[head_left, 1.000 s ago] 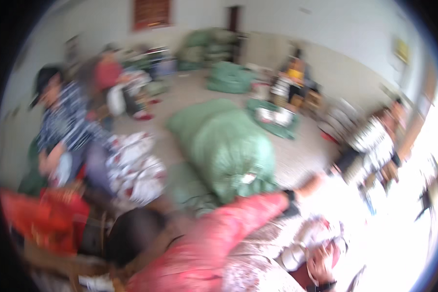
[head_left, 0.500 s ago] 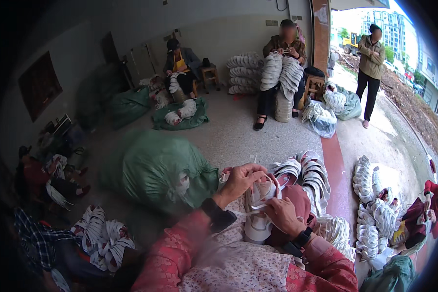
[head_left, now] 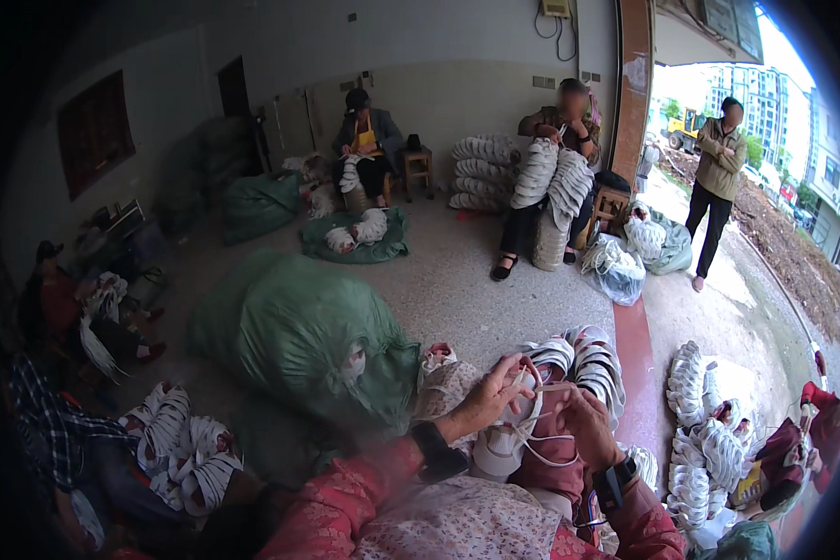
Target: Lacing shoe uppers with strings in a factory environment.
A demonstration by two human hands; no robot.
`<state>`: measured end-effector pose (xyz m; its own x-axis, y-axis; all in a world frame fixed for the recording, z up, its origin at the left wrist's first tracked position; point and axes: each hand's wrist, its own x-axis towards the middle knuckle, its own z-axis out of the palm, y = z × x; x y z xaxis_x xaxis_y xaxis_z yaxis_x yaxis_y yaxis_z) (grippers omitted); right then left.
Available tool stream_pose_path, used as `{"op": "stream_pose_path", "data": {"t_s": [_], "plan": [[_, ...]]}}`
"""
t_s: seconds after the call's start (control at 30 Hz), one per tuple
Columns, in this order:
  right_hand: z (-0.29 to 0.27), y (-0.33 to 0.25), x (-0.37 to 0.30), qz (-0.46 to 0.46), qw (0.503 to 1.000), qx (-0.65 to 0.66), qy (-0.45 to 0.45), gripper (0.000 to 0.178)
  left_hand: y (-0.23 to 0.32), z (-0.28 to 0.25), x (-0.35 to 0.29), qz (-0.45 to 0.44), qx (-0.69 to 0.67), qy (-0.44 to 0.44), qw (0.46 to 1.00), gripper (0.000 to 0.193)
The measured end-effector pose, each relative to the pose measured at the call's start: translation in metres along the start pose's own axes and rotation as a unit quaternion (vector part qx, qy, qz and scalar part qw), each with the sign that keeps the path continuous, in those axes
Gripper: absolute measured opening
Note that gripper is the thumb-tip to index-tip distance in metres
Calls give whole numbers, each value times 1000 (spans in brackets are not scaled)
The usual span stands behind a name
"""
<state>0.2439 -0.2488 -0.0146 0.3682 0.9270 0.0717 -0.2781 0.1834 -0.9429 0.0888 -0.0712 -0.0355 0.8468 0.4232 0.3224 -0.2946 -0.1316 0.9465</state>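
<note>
Over my lap is a white shoe upper (head_left: 498,452) with pale panels. My left hand (head_left: 491,399) is closed at its top edge, fingertips pinching the upper where the lacing is. A thin white shoelace (head_left: 553,437) loops down from the upper across my knee. To the right, my right hand (head_left: 586,425) is closed on a stretch of the lace, held apart from the upper. My fingers partly hide the upper's lacing.
Just beyond my hands stand stacks of nested white shoe uppers (head_left: 595,366). A big green sack (head_left: 299,336) bulges at my left. More stacks (head_left: 689,439) stand at right. Several people sit around working on uppers; one person (head_left: 719,154) stands outside the doorway.
My right hand has moved away from the upper, to the right, drawing the lace out into a loop. My left hand stays at the upper. The view has tilted slightly up.
</note>
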Motion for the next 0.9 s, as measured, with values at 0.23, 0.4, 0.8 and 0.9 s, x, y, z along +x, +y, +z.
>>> {"op": "stream_pose_path", "data": {"t_s": [0.23, 0.4, 0.8, 0.9], "plan": [[-19, -14, 8, 2, 995, 88, 45, 20, -1, -2, -14, -144, 7, -76, 987, 29], [-8, -29, 7, -8, 997, 33, 76, 19, -11, -10, -30, -109, 39, -68, 991, 25], [-135, -4, -14, 12, 963, 144, 227, 20, -63, -29, -53, -128, 54, 97, 986, 26], [-152, 12, -18, 75, 960, 153, 220, 19, -58, -29, -56, -144, 0, 28, 989, 27]]}}
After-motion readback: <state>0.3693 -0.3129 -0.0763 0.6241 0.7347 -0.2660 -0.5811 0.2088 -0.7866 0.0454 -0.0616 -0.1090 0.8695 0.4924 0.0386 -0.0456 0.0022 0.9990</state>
